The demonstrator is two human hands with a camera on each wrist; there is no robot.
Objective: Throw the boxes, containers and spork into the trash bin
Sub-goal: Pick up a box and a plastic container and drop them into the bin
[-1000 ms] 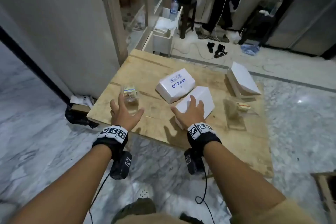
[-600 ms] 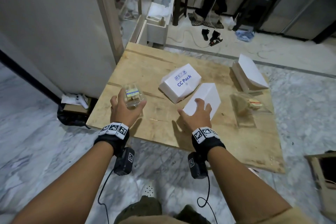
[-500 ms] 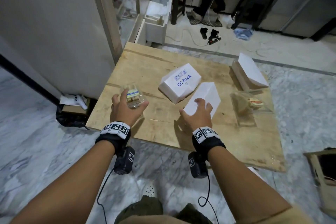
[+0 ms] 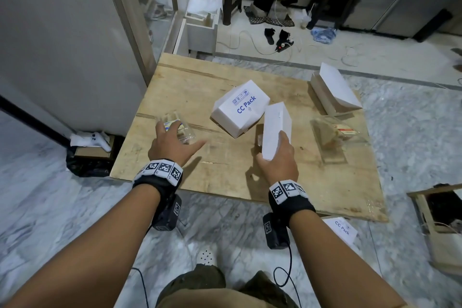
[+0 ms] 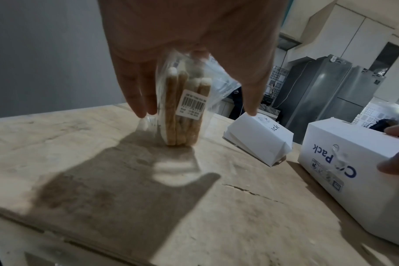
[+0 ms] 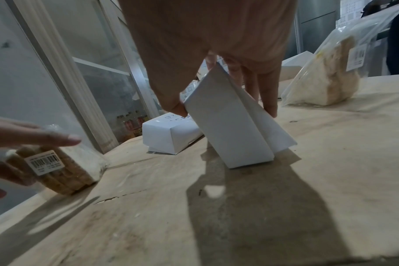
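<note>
Both hands grip things on the wooden board (image 4: 190, 82). Right hand (image 4: 277, 162) pinches a white box (image 4: 276, 130), tipped on edge, long axis pointing away. Left hand (image 4: 170, 145) clasps an upright clear container (image 5: 185, 108) under its fingers.

"CC Pack" in blue, beneath a row of small unreadable pictograms, on the white box (image 4: 240, 108) at table centre. The same wording, partly hidden as "C… Pack", on the box (image 5: 353, 172) held at 3 o'clock. "CC Pack" on a flat white sheet (image 4: 342, 229) on the floor at 5 o'clock. Barcode label (image 5: 192, 104) on the clear container (image 5: 185, 100); its digits are illegible.
</note>
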